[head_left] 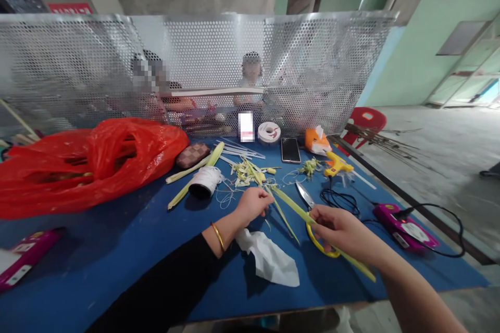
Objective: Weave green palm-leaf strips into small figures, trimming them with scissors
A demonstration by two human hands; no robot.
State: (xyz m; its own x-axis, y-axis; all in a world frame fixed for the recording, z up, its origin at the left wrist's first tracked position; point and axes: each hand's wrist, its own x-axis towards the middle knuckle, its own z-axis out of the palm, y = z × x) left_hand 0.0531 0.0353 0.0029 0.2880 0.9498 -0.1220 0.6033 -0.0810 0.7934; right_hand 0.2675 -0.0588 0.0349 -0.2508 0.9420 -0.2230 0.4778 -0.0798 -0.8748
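**Two hands, one leaf strip, one pair of scissors**

Two hands worked near the middle of the blue surface (117, 250). The left hand (253, 204), wearing a gold bangle, was curled, and its fingertips seemed to pinch the upper end of a long green leaf strip (291, 207). The right hand (339, 229) was closed around the yellow handle of the scissors (305, 196). The blade pointed away from the person, and the strip ran slantwise under that hand towards the near edge.

To my eye the step in hand was trimming the strip. It would have gone best with the strip pulled taut between the two hands, the blades set square across it, and the left fingertips kept well back from the cut. The thin trimmings nearby could easily have snagged the blades.

Counted on the surface:
- one red plastic bag (89, 161)
- one spool of white thread (205, 182)
- one roll of tape (269, 132)
- one phone (290, 150)
- one yellow glue gun (338, 165)
- one orange tissue pack (317, 141)
- one checked pouch (192, 155)
- one crumpled white tissue (269, 260), just beside the left wrist
- two pink gadgets, one at the right (404, 226) with a black cable and one at the far left (25, 255)

The leaf scraps (248, 171) lay in a heap too tangled to count. Two people sat behind the perforated metal screen (332, 62), and one red chair (365, 119) stood beyond the corner of the surface.
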